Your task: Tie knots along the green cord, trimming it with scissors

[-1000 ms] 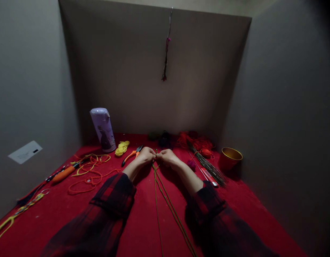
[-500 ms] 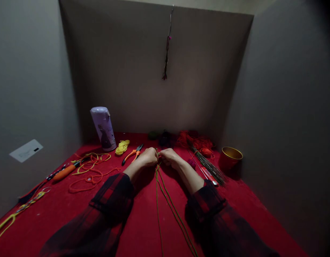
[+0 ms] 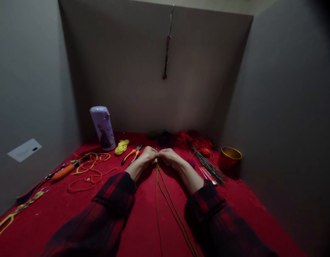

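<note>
My left hand (image 3: 149,156) and my right hand (image 3: 168,156) meet at the middle of the red surface, fingers pinched together. Between them they grip the upper end of some olive-green cord (image 3: 167,201); its strands trail from below the fingers toward me. Just what the fingertips pinch is partly hidden by the fingers. Left of my left hand lie pliers (image 3: 131,155) with orange and black handles. Beside my right hand, dark magenta yarn (image 3: 191,163) rests on the surface.
Left stand a lilac canister (image 3: 102,128), yellow yarn (image 3: 122,147) and loose orange cord (image 3: 91,178). Right are a bundle of thin stalks (image 3: 207,164), red yarn (image 3: 198,141) and a red-gold cup (image 3: 230,157). A dark braided cord (image 3: 166,57) hangs on the back panel.
Both hands stay close together at the cord's upper end. Their fingers have shifted slightly, and a short green piece now shows just below them. Other objects stay in place.
</note>
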The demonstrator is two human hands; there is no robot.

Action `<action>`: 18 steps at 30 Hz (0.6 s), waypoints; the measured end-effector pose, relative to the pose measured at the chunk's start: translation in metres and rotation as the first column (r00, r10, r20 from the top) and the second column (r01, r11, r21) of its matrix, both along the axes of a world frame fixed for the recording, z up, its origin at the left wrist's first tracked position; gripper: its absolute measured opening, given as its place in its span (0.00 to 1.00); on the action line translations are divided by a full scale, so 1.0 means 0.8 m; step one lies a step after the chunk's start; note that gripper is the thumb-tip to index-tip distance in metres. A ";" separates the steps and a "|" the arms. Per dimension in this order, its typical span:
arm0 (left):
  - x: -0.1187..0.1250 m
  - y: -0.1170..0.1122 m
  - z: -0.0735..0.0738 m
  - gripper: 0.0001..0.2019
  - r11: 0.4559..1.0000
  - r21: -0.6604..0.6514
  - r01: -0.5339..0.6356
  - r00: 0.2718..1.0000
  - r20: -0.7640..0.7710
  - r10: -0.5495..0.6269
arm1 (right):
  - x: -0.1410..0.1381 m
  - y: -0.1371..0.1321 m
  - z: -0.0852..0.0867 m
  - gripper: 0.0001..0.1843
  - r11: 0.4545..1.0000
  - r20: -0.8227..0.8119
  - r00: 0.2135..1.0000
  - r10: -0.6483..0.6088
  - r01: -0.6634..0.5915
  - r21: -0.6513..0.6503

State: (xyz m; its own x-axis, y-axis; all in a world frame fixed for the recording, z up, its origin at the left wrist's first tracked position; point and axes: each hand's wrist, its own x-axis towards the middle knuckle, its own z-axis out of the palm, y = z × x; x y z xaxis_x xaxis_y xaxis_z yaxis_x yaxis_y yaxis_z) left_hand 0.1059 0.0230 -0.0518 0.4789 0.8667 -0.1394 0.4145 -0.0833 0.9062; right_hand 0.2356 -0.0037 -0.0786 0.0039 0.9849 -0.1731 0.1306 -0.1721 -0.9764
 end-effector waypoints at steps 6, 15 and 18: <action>-0.002 0.003 -0.004 0.10 0.993 0.085 -0.081 0.993 -0.082 0.088 | 0.000 -0.002 0.003 0.12 0.999 0.080 0.997 -0.009 0.012 -0.033; -0.002 0.001 -0.001 0.11 0.990 0.077 -0.118 0.987 -0.102 0.126 | -0.006 -0.011 0.014 0.12 0.999 0.266 0.963 -0.038 0.044 -0.020; -0.002 0.003 -0.003 0.13 0.990 0.049 -0.133 0.986 -0.095 0.137 | -0.002 -0.015 0.025 0.10 0.997 0.354 0.934 -0.044 0.064 -0.045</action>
